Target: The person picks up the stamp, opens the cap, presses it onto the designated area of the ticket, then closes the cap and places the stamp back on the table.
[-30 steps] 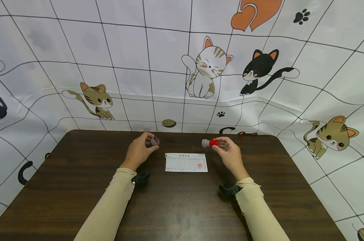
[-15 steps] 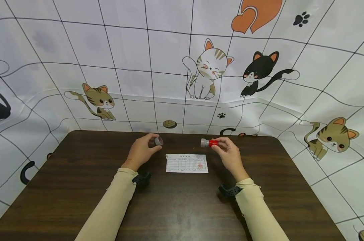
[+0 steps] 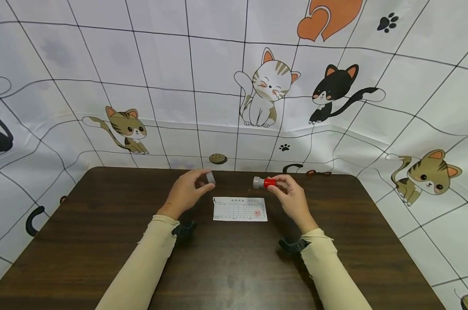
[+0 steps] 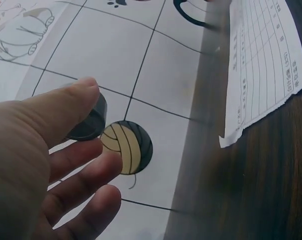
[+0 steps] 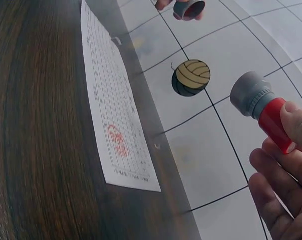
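Between the thumb and fingers of my left hand [image 3: 184, 193] is a short round grey cap [image 3: 210, 178]. In the left wrist view the cap [image 4: 93, 122] shows a dark hollow side. My right hand [image 3: 294, 199] pinches a stamp by its red handle [image 3: 269, 182], the wide grey head [image 3: 258, 182] facing left toward the cap. In the right wrist view the stamp [image 5: 261, 102] is tilted, thumb on the red part. A gap separates stamp and cap. Below them lies a printed paper slip [image 3: 239, 209] with a round red seal mark at its right.
The dark wooden table [image 3: 234, 267] carries the slip near its far edge. Behind stands a white wall sheet [image 3: 160, 64] with black grid lines and cartoon cats. A dark band [image 3: 183, 229] is at the left wrist, another band [image 3: 294, 245] at the right.
My left hand has moved a little right, turning the cap so its opening no longer faces the head camera. My right hand has shifted slightly left with the stamp, narrowing the gap.
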Demonstrator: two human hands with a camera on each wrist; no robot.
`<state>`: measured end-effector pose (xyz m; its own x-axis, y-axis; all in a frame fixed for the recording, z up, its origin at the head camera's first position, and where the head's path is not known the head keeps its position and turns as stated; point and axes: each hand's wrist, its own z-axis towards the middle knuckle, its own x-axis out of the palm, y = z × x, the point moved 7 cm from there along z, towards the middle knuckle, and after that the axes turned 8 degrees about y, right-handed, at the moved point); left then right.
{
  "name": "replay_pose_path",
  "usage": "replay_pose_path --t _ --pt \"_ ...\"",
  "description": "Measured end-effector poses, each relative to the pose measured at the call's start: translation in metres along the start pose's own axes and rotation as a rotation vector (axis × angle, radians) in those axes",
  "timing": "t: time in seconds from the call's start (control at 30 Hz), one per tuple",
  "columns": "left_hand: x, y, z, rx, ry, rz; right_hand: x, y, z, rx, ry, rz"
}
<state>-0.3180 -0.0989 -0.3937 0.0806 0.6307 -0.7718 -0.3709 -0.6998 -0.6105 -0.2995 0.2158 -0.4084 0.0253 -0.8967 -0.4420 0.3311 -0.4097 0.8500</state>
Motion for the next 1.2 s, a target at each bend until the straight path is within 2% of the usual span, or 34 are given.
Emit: replay_pose_path --t 0.17,0.37,0.63,0.7,0.93,1.07,1.2 --pt "-0.003 -0.009 0.000 0.021 0.009 0.024 0.003 0.008 0.001 -0.022 0.013 -0.002" --pt "-0.005 -0.015 -0.001 0.013 0.016 0.011 0.006 0.018 0.000 -0.022 0.021 0.006" --pt "0.000 -0.024 -0.003 0.024 0.038 0.002 0.010 0.062 -0.011 -0.074 0.028 -0.006" --pt "0.001 -0.026 -0.004 0.027 0.043 0.003 0.011 0.063 -0.012 -0.081 0.022 0.014" --pt "0.007 -0.035 -0.005 0.045 0.062 0.001 0.018 0.038 -0.004 -0.166 0.037 0.114" --pt "0.010 -0.040 -0.006 0.056 0.076 0.018 0.022 0.043 -0.006 -0.214 0.067 0.145" --pt "0.013 -0.046 -0.007 0.077 0.083 0.034 0.024 0.046 -0.007 -0.215 0.080 0.107"
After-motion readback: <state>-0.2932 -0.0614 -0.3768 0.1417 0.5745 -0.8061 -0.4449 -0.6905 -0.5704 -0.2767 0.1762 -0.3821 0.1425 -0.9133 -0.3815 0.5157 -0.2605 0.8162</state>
